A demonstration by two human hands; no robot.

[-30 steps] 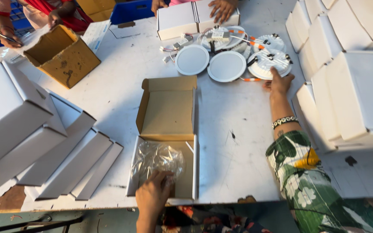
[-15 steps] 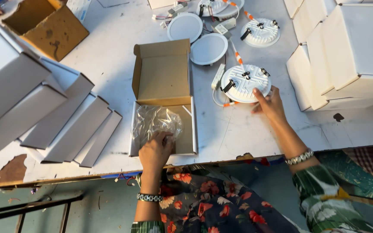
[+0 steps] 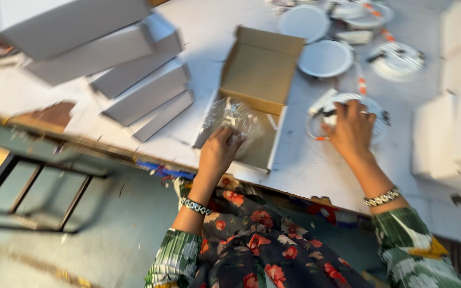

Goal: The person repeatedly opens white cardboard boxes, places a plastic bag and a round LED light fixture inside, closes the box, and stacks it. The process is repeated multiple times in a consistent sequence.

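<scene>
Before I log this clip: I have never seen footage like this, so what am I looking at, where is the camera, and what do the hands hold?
There is no machine here, only a person working with two bare hands. The camera sits on that person's head and looks down, so the arms enter from the bottom edge. The picture is blurred. The left hand grips a crinkled clear plastic bag lying in an open brown cardboard box. The right hand rests on a round white lamp fitting; whether it grips it, I cannot tell. More round white fittings lie further back on the white table. Flat grey boxes are fanned out to the left, white boxes stacked to the right.
</scene>
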